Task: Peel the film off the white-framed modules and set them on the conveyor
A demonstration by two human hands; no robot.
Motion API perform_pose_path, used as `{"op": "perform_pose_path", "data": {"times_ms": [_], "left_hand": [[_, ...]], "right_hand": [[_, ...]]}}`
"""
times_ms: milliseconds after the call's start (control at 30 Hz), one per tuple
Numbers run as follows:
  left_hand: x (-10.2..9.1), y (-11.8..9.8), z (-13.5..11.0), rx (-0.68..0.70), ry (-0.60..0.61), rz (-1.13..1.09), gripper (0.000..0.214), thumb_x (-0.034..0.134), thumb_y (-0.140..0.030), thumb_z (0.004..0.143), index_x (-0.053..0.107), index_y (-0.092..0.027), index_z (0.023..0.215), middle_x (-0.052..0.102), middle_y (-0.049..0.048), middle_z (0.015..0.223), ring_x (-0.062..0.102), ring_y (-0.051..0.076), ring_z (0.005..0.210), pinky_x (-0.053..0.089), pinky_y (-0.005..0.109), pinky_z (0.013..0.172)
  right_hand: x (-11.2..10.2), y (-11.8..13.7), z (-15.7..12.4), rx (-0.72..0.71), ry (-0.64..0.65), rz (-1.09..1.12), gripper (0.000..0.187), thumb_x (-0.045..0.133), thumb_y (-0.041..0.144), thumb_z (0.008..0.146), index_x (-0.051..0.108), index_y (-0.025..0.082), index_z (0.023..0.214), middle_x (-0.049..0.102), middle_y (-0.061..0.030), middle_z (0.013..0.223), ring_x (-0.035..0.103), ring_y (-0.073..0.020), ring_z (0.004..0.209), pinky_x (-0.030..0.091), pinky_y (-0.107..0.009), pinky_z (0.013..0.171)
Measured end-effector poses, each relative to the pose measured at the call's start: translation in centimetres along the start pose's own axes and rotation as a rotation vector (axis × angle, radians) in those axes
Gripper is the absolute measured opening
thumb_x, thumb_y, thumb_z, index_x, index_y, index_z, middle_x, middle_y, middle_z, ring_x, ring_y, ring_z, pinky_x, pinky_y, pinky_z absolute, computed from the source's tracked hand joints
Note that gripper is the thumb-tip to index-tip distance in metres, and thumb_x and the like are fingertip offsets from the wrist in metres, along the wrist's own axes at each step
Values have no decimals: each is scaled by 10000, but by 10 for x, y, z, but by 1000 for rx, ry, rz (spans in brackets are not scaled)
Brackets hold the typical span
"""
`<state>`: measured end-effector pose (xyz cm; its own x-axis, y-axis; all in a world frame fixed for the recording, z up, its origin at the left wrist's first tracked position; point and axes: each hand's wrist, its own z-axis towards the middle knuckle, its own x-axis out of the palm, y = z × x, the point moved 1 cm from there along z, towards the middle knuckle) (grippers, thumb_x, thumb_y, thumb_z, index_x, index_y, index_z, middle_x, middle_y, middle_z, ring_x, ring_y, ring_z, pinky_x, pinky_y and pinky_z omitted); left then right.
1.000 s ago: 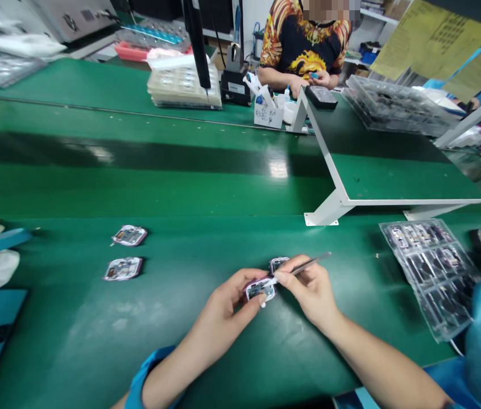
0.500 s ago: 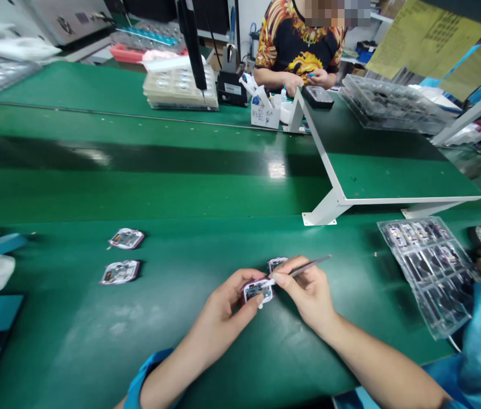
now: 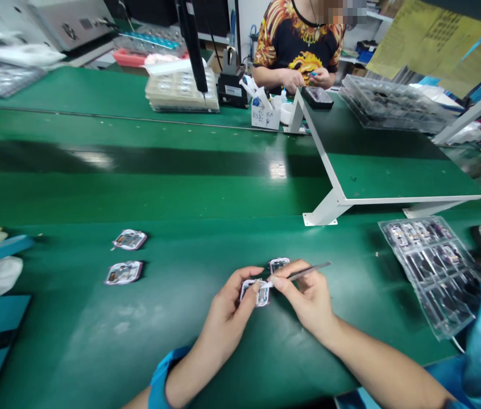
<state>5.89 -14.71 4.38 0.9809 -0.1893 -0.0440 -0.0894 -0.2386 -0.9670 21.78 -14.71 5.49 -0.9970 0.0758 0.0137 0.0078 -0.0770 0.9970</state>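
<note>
Two hands | left grip (image 3: 223, 324) closed on white-framed module (image 3: 255, 293), partly covered | right grip (image 3: 304, 298) closed on tweezers (image 3: 309, 271), tip unclear

Workbench (image 3: 74, 346): electronic parts (image 3: 123, 273) left | blister tray (image 3: 430, 272) right

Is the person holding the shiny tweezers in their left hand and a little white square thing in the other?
No: the head view shows the tweezers in the right hand, not the left. The left hand holds the little white square piece.
</note>
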Motion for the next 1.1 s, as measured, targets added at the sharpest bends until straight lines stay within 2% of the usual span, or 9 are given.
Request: {"op": "perform_pose_path", "data": {"times_ms": [200,300,467,600,800,967,1100], "left_hand": [[1,-5,1,-88,44,-81,315,609,-432,836,622,-168,1008,544,-27,662,467,126,560,367,237,530],[1,-11,2,-141,61,-142,310,614,-439,829,642,-172,986,553,-18,685,479,127,579,374,241,547],[0,-11,4,-155,74,-169,330,681,-443,779,651,-164,953,568,-12,687,458,119,577,358,235,537],[-1,-10,3,-217,90,-228,327,688,-428,778,648,-173,979,575,-12,724,480,123,617,371,235,568],[-2,-13,-1,-241,118,-325,320,589,-413,841,655,-165,1032,614,24,768,519,155,655,376,264,580],[-2,-13,-1,-233,124,-280,324,581,-424,846,649,-169,1034,609,17,742,510,152,635,373,271,588],[-2,-13,-1,-206,127,-228,308,576,-399,852,655,-167,1038,597,13,732,505,149,633,378,269,590]], "right_hand": [[-1,1,0,-76,-9,-1,44,721,248,817,685,235,795,730,-18,755,675,-198,742,522,-346,760],[-3,2,1,-61,-34,0,31,711,248,826,690,231,811,727,-23,776,679,-194,760,532,-332,744],[-5,1,4,-12,-77,84,79,739,288,803,696,223,807,723,-26,805,683,-192,785,540,-318,748],[-4,0,5,26,-49,141,90,755,295,785,699,226,803,732,-21,797,683,-191,797,536,-320,769],[0,-1,5,20,33,93,102,744,322,796,690,235,792,733,-15,769,676,-197,774,530,-340,762],[0,-1,6,-24,62,16,131,742,356,791,688,238,776,718,-31,776,656,-228,850,496,-392,849],[-1,-3,8,30,91,59,117,735,336,796,685,236,763,704,-9,737,647,-201,772,505,-345,771]]}}
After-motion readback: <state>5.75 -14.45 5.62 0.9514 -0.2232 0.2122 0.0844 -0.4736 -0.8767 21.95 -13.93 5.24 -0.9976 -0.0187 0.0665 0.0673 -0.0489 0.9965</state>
